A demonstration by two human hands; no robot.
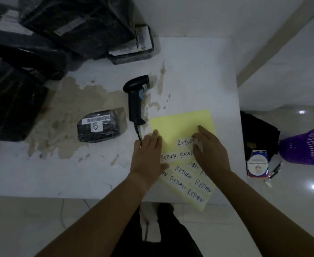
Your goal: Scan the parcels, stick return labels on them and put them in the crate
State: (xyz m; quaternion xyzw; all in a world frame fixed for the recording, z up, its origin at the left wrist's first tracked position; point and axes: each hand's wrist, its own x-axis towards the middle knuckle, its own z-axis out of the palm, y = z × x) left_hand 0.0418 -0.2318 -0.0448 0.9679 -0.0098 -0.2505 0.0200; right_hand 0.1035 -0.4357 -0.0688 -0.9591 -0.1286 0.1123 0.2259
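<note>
**Both grips parked on the return label sheet**

Two bare forearms are seen reaching in from the bottom edge. The left grip (148, 154) is laid flat, fingers straight and released, on the left edge of the yellow label sheet (182, 123), so nothing is being grasped there. The right grip (211, 151) is set on the sheet's right side with the index finger stretched out and the other fingers bent down over a handwritten "RETURN" label (186, 142). Whether that label is actually pinched can't be told, tbh.

The sheet is placed at the near right of the white, brown-stained surface (189, 71), its near corner hanging over the edge. A black barcode scanner (135, 101) is laid just beside the sheet's far left corner, and its cable (138, 132) runs toward the left grip.

A small black-wrapped parcel (98, 127), marked with a barcode strip and a "B" tag, is left of the scanner, apart from both grips. Bigger black-wrapped parcels (74, 21) are piled at the far left.

A purple mesh basket (310, 147) is spotted off to the right.
</note>
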